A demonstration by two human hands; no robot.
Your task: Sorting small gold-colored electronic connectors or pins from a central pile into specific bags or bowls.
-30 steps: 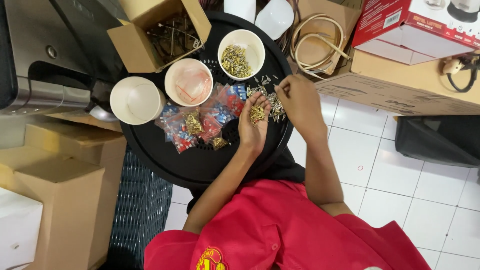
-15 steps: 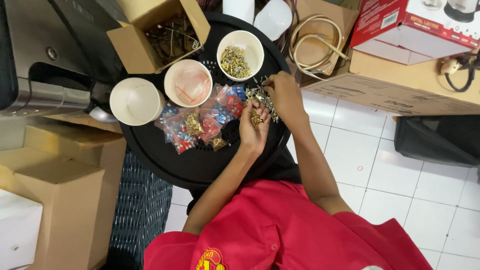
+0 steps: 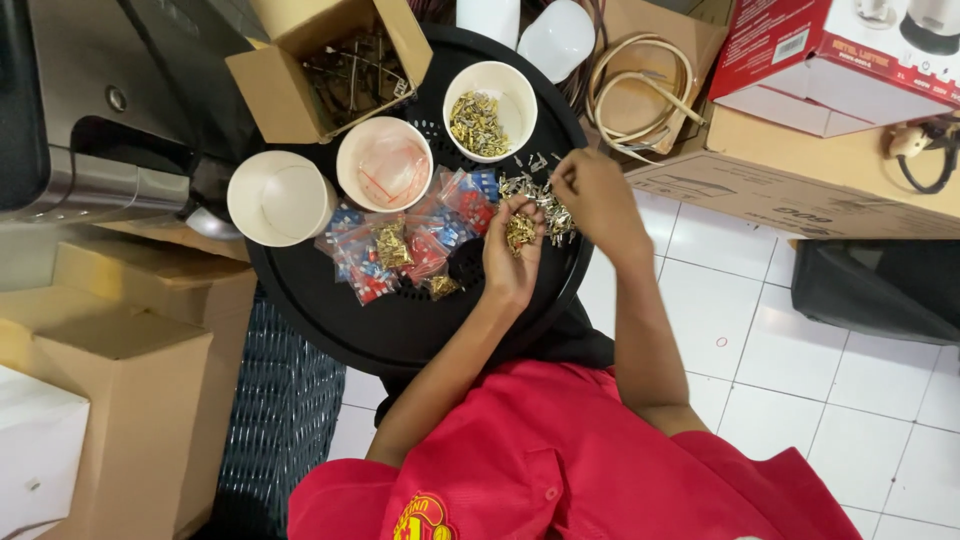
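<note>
Mid-sorting at the frame's centre, the left hand (image 3: 512,258) cupped brass terminals (image 3: 519,232) in half-curled fingers while the right hand (image 3: 592,197) pinched at the loose pile (image 3: 548,205) on the tray (image 3: 400,320); next probably needed a fine pinch.

red-white carton (image 3: 830,55) top right; small bags (image 3: 400,245) on tray.
</note>
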